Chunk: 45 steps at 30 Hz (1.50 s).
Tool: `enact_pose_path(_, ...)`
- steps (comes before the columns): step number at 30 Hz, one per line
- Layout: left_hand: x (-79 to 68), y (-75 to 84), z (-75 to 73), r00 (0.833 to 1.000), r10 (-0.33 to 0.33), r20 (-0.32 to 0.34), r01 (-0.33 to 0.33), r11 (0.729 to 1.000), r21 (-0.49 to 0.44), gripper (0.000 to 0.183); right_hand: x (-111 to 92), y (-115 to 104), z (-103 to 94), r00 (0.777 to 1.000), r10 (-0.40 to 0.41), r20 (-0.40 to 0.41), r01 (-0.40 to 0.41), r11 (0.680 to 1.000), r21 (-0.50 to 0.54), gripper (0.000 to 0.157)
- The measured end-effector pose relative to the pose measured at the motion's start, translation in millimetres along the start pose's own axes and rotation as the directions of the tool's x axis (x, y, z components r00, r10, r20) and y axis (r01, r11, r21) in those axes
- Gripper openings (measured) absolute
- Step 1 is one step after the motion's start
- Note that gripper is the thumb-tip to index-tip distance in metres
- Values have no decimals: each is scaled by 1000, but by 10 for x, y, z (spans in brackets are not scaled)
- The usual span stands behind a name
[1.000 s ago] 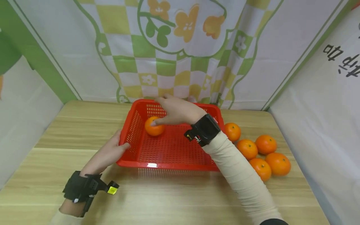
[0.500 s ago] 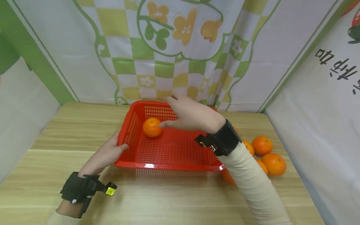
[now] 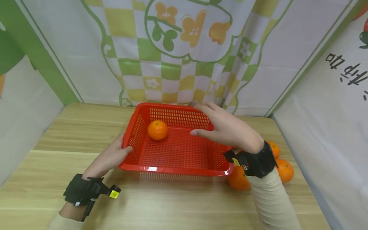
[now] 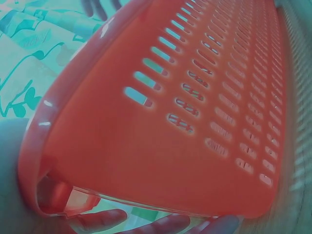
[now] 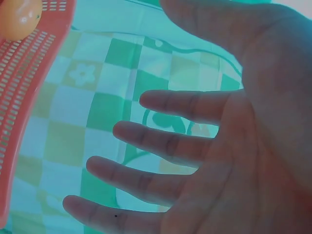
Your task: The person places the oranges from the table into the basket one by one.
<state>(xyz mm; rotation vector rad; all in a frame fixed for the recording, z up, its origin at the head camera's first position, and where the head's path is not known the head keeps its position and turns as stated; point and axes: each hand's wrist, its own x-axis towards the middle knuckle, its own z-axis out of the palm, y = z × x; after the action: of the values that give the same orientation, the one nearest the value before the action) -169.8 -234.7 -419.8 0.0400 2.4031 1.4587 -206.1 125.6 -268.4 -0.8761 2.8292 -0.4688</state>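
A red mesh basket [image 3: 178, 172] stands on the table, with one orange [image 3: 157, 130] inside near its left end. My left hand [image 3: 112, 155] grips the basket's left rim, thumb over the inside. The left wrist view shows its fingers [image 4: 161, 225] outside the basket wall [image 4: 107, 156]. Above the basket's right part, my right hand [image 3: 230, 129] is spread and holds nothing. In the right wrist view this hand [image 5: 209, 146] has straight, parted fingers, away from the orange [image 5: 20, 18]. Other oranges, such as a near one [image 3: 238, 179], lie right of the basket, partly behind my right arm.
The wooden table [image 3: 161, 204] is bounded at the back by a checked, flower-patterned cloth [image 3: 172, 70]. A white wall sheet [image 3: 330, 127] rises along the right side. Further oranges [image 3: 285, 171] lie near the table's right edge.
My right hand has let go of the orange in the basket and moved right, away from it. The orange stays at the left end. My left hand keeps its grip on the rim.
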Motion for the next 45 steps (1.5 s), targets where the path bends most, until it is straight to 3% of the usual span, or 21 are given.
enact_pose_path(6,-11,10,4,1000,-3,0,3,1000,0,68,-147,120,36,998,53,23,-53,999,9,83)
enact_pose_path(17,0,14,-4,999,32,15,-31,999,-42,66,-446,353,90,993,117,-3,-117,993,12,80)
enact_pose_path(26,17,13,-19,999,38,15,-38,999,-38,67,-597,512,171,993,106,-49,-105,994,6,74)
enact_pose_path(38,-5,-10,-12,1000,15,11,-15,999,-36,68,-836,630,323,991,134,-10,-135,991,-21,82)
enact_pose_path(45,3,-11,-19,999,41,18,-40,999,-36,65,-1004,713,422,984,178,9,-177,983,-38,91)
